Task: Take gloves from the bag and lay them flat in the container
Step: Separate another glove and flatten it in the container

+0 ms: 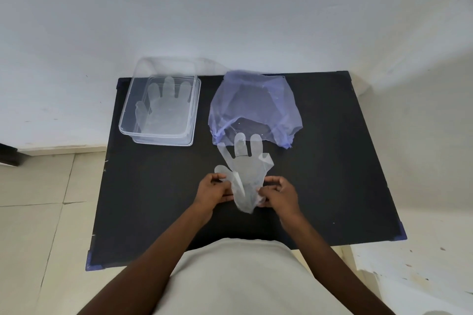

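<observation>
Both hands, left hand (213, 188) and right hand (279, 193), pinch the thin clear plastic glove (245, 174) at its cuff; I expect its limp, folded fingers could crease in the clear rectangular container (128, 120).

I see a black rectangular surface (332, 161) against the white wall. On its far left stands a clear rectangular plastic container (128, 120); just right of it, far centre, sits a crumpled translucent purple plastic bag (256, 102).

Both hands hold a clear glove (244, 169) over the black bench (332, 161); the left hand (213, 190) pinches its thumb side, the right hand (279, 193) its cuff; a blue bag (256, 105) lies beyond; the clear container (128, 120) at far left holds a flat glove (163, 107).
</observation>
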